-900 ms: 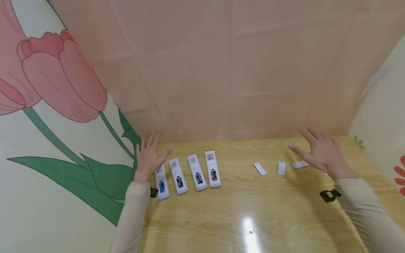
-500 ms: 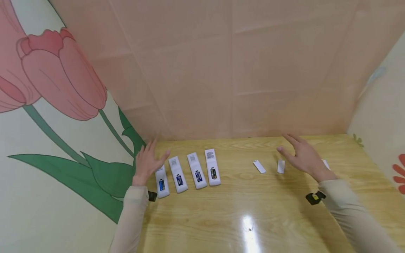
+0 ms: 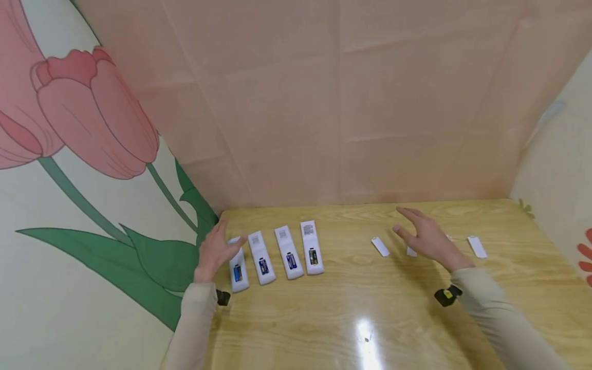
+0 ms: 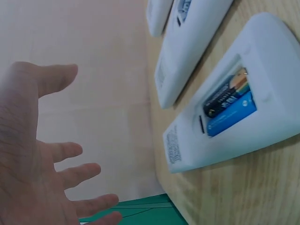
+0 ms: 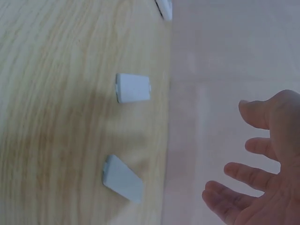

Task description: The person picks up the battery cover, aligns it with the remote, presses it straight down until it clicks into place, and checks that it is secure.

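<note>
Tulip mural (image 3: pixel 104 118); pinkish backdrop (image 3: pixel 296 103)

Long, plain beige sleeves (image 3: pixel 191 326) are worn, lightly creased. Small black boxes (image 3: pixel 223 297) are worn near the cuffs (image 3: pixel 464 276), the right one marked with yellow.
</note>
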`<state>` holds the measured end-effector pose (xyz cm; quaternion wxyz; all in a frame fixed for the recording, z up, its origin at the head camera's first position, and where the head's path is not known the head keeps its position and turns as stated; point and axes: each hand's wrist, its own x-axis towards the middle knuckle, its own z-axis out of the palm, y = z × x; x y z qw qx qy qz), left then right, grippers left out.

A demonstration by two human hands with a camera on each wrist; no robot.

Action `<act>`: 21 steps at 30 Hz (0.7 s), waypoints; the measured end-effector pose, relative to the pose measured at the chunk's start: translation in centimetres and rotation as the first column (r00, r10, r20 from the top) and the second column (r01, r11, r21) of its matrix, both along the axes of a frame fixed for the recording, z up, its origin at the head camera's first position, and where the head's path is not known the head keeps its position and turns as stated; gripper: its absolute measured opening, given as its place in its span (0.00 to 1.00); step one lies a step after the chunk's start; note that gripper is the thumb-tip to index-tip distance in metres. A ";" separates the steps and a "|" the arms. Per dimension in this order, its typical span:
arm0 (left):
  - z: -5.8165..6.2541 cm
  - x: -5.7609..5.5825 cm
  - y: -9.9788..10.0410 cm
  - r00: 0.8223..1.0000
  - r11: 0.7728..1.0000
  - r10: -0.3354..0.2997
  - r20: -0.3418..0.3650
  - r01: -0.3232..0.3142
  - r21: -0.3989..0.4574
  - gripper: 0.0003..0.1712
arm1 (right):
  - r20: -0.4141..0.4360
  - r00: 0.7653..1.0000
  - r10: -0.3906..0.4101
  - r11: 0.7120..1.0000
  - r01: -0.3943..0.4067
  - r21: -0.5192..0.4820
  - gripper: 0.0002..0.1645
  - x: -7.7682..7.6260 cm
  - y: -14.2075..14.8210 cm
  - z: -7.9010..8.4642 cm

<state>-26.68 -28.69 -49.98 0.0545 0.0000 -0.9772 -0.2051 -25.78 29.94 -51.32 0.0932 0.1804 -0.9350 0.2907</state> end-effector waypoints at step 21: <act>-3.1 0.5 -0.4 0.988 0.983 0.080 0.131 -0.100 0.155 0.51 | 0.026 0.999 0.033 0.997 -0.031 -0.068 0.32 -1.2 -3.0 -3.5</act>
